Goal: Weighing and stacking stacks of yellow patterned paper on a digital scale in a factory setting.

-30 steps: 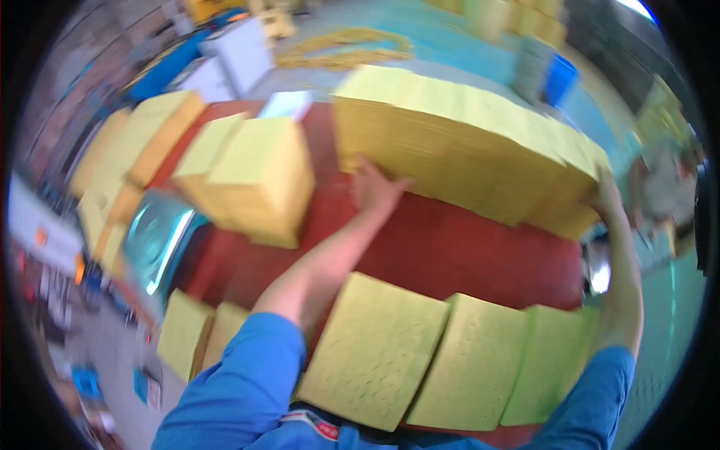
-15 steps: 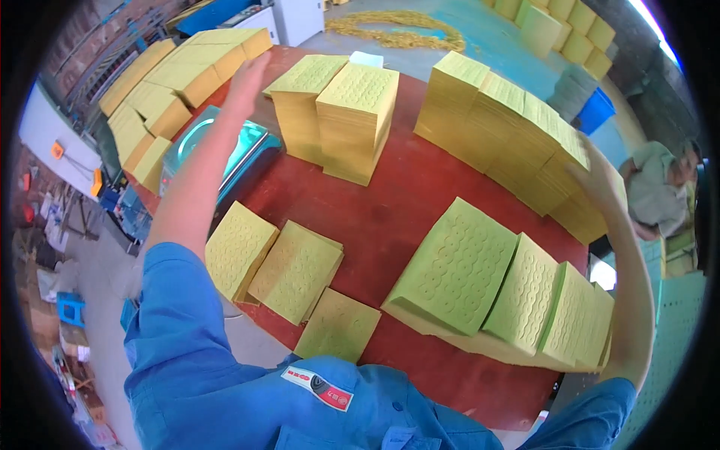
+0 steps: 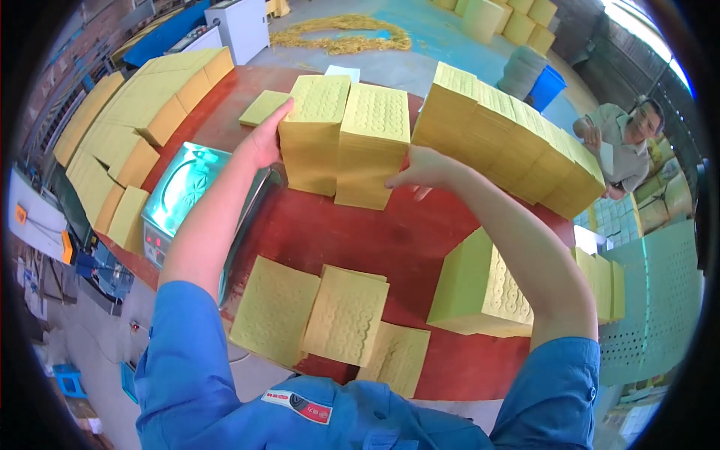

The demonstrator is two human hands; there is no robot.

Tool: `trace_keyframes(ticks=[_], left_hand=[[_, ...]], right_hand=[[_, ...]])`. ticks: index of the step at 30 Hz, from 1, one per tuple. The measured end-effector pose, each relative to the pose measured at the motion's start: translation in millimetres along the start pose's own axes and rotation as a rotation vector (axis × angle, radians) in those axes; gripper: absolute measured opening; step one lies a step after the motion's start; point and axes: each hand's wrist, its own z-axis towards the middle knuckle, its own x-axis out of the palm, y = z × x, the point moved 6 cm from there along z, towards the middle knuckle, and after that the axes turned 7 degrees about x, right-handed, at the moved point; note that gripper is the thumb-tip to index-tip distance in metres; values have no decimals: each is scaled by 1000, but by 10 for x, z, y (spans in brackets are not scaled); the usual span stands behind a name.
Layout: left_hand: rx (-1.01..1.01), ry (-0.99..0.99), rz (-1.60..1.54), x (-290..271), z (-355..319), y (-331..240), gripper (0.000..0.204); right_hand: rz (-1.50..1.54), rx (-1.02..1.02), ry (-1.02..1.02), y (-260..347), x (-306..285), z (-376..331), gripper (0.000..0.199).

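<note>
Two tall stacks of yellow joss paper, pressed with rows of coin-like circles, stand side by side at the far middle of the red table. My left hand (image 3: 264, 139) lies along the outer side of the left stack (image 3: 311, 154), fingers reaching up toward its top edge. On the other side, my right hand (image 3: 426, 171) is against the right stack (image 3: 365, 169), with its thumb at the front face and its fingers bent. The two stacks are between my hands. A low pile of the same paper (image 3: 264, 109) sits behind my left hand.
A lit scale (image 3: 184, 195) stands left, beside rows of paper blocks (image 3: 161, 90). A long row of stacks (image 3: 487, 135) runs at the far right; more stacks (image 3: 469, 289) stand nearer. Three small piles (image 3: 346, 315) lie near me on the red table (image 3: 315, 236). Another person (image 3: 626, 142) is at right.
My right hand has come in from the far-right row to the right stack. My left hand has come down onto the left stack's side. The whole view has shifted.
</note>
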Motion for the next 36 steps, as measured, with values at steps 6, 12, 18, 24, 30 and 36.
trace_keyframes(ticks=[6, 12, 18, 24, 30, 36], left_hand=[[-12, 39, -104, 54, 42, 51, 69], [61, 73, -190, -5, 323, -3, 61], [106, 155, -311, 1, 900, 16, 59], [62, 87, -295, 129, 1467, -84, 55], [-5, 96, -192, 87, 1971, -148, 68], [152, -167, -279, 71, 2252, -157, 72]], right_hand=[[456, 110, -187, -119, 205, 290, 58], [454, 206, -398, -82, 151, 415, 47], [456, 219, -508, -309, -86, 829, 47], [354, 231, -699, -641, -399, 1205, 38], [261, 261, -844, -635, -575, 1427, 43], [382, 311, -1082, -776, -558, 1448, 38]])
